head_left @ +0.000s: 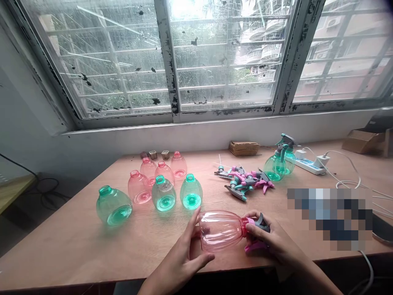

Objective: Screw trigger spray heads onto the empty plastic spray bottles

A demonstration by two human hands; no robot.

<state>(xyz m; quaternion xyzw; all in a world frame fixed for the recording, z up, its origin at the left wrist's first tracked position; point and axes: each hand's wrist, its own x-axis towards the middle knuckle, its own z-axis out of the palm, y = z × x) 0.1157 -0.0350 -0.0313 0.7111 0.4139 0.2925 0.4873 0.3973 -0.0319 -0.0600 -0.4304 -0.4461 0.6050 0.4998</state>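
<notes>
At the near edge of the flat light-brown tabletop [76, 254], a transparent pink rounded plastic bottle [221, 230] is held on its side, its neck pointing right. The neck and the grey-and-pink plastic spray head [262, 223] on it are gripped narrowly by the right hand [267, 239]. The bottle's base is met by the widely spread fingers of the left hand [182, 256], the thumb held apart; how firmly it is pressed cannot be told. Farther left, three open-mouthed green rounded plastic bottles [190, 191] are stood near four open-mouthed pink rounded plastic bottles [178, 164]; deeper colour is seen at their bases, but whether liquid is held cannot be told. On the far right, two green bottles with spray heads [274, 168] are set close together beside a white power strip [308, 165]. Between these groups, loose grey, pink and green spray heads [241, 180] are heaped, with a small brown cardboard box [244, 148] placed beyond
</notes>
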